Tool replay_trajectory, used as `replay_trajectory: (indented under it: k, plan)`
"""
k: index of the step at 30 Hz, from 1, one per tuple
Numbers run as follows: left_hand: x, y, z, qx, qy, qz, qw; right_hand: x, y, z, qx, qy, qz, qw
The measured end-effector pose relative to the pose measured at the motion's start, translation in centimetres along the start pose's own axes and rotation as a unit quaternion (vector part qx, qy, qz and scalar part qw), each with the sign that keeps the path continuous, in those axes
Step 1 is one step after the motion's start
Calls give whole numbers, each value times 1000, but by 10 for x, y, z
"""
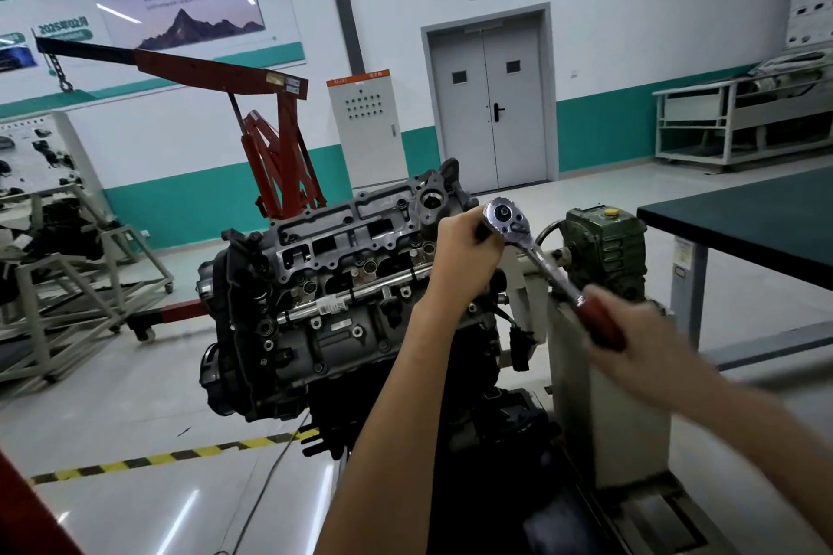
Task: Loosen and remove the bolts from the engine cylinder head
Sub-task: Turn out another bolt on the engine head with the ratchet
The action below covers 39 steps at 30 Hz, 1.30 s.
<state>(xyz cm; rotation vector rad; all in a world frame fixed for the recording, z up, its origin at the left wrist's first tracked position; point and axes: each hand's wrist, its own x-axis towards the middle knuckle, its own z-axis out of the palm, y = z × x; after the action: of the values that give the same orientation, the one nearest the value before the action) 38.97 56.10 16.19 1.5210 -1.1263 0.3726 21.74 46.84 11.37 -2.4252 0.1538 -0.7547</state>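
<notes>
The engine [324,306] hangs on a stand, its grey cylinder head [360,234] facing up and tilted toward me, with several bolt heads along its edges. A chrome ratchet wrench [507,219] with a dark red handle [601,324] sits over the head's right end. My left hand [464,252] wraps the socket extension just under the ratchet head; the socket tip is hidden by that hand. My right hand [631,329], blurred, grips the red handle lower right.
The stand's green gearbox [604,248] and grey post [604,401] stand right of the engine. A dark-topped table [743,225] is at far right. A red engine crane [270,140] stands behind, a grey frame rack [67,279] at left. Yellow-black tape [180,455] crosses the floor.
</notes>
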Motion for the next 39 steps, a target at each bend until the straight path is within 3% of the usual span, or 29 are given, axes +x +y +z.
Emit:
replay_trajectory:
  k: [3, 5, 9, 11, 13, 16, 19, 23, 27, 30, 32, 35, 39]
  plan:
    - [-1, 3, -2, -3, 12, -3, 1000, 18, 9, -33, -86, 8, -62, 994]
    - [-2, 2, -4, -13, 17, -14, 1000, 15, 6, -17, -81, 29, -39, 996]
    - [-3, -3, -4, -19, 32, -15, 999, -13, -32, 62, 108, 130, 70, 983]
    - [-3, -2, -4, -22, 41, -3, 999, -14, -61, 92, 241, 136, 94, 956]
    - [-5, 0, -4, -26, 39, 3, 999, -12, -73, 107, 283, 127, 87, 947]
    - [-4, -4, -5, -21, 35, -19, 999, -13, -48, 80, 193, 97, 64, 974]
    - [-2, -2, -6, -6, 12, -33, 999, -3, -9, 18, 32, 10, 17, 999]
    - [-2, 1, -10, 5, -12, -31, 999, 16, 4, -29, -94, 4, -47, 994]
    - [-2, -3, -8, 1, -4, -31, 1000, -9, -15, 27, 27, 72, 44, 996]
    - [-1, -6, -4, -6, 21, -19, 1000, -17, -55, 86, 206, 142, 90, 964]
    - [-1, -6, -3, -1, 20, -7, 1000, -14, -75, 108, 280, 142, 98, 944]
    - [-1, -6, -3, -7, 21, -12, 1000, -14, -64, 94, 236, 115, 87, 961]
    - [-1, -1, -2, -16, -3, -28, 999, -8, -10, 23, 59, 12, 34, 998]
